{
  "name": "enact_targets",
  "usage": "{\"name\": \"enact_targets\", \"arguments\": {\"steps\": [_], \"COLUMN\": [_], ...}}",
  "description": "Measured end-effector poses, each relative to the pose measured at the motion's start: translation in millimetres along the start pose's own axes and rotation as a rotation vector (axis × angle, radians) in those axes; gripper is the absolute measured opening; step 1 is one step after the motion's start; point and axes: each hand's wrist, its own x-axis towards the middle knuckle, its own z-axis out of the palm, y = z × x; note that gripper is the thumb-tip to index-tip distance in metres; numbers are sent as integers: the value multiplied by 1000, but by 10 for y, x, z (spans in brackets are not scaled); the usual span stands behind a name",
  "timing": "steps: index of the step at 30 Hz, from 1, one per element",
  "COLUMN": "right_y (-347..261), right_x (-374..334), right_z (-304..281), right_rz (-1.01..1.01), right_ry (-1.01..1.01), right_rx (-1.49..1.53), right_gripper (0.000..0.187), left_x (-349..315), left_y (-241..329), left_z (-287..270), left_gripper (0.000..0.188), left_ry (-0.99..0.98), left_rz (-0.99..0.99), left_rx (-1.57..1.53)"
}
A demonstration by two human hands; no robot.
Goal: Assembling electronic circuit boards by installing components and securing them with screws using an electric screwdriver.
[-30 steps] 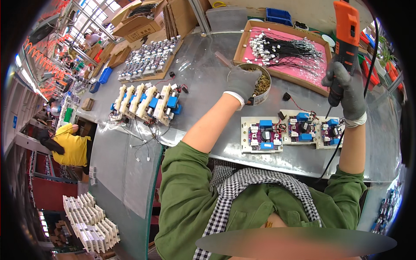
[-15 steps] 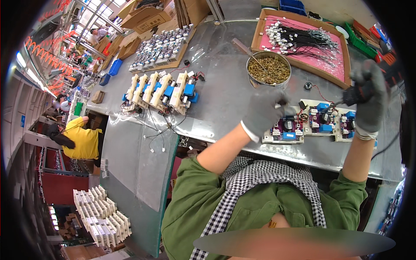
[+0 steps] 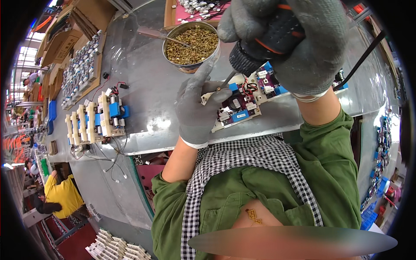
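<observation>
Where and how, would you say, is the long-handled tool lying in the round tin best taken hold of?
Probably by its handle, coming from the person's left: it juts out past the rim of the tin, while the thin shaft runs into the small metal pieces.

Pwr screwdriver (image 3: 277, 37), blk w/ orange trim, is held aloft, tilted, chuck pointed down & to L; body is partly covered by fingers. Thin metal bit (image 3: 229, 79) is aimed at small brass-col. screw (image 3: 219, 89), pinched over upper L part of module; bit/screw contact can't be confirmed. Module (image 3: 237, 104) is laid flat on grey bench (image 3: 147, 95) nr front edge: off-white base, purple PCB, blue blocks fitted, red/blk wires bunched at upper R, L side partly hidden
</observation>
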Motion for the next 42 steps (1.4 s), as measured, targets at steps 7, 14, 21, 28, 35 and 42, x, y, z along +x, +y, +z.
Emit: {"name": "enact_targets", "arguments": {"steps": [7, 14, 21, 28, 35, 42], "right_y": [58, 255, -40, 221, 288, 304], "right_x": [116, 80, -134, -168, -245, -197], "right_z": [-291, -464, 68, -295, -444, -465], "right_rz": [-519, 69, -65, -111, -241, -288], "right_ry": [-312, -530, 312, 488, 333, 202], "right_rx": [-384, 415, -363, -615, -618, -682], "right_gripper": [14, 100, 35, 14, 7, 7], "left_x": [-11, 71, -46, -211, -218, -208], "left_y": [12, -64, -52, -448, -415, -411], "left_z": [20, -71, 44, 67, 66, 86], "left_gripper": [66, 68, 91, 120, 114, 110], "left_ry": [56, -11, 41, -122, -154, -142], "left_rz": [97, 410, 173, 483, 437, 420], "left_rx": [24, 312, 278, 671, 652, 633]}}
